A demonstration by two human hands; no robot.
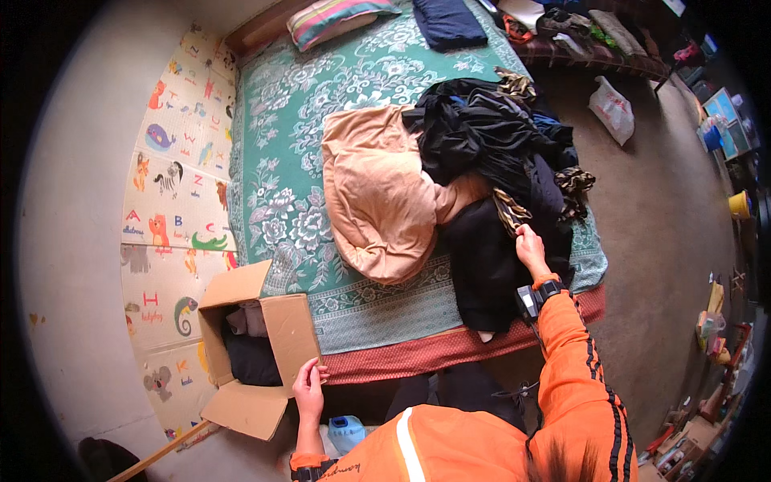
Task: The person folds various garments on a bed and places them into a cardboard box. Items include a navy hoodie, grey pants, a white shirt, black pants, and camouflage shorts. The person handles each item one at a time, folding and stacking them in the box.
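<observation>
My right hand (530, 247) grips a black-and-tan patterned piece of cloth (509, 208) at the right of the bed. Beneath it lies a black garment (485, 265) that hangs towards the bed's front edge. Beyond my right hand is a heap of dark clothes (476, 129), and to its left a peach-coloured garment (382, 199) is spread out. My left hand (309, 382) pinches the near corner of the right flap (293, 337) of an open cardboard box (211, 337). Inside the box sit a black folded cloth (253, 358) and a greyish one (249, 319).
A green floral cover (277, 150) lies on the bed, with a striped pillow (337, 21) and dark folded fabric (450, 24) at the far end. On the floor to the right is a white plastic bag (611, 111). An animal-alphabet wall sheet (174, 205) lines the left wall.
</observation>
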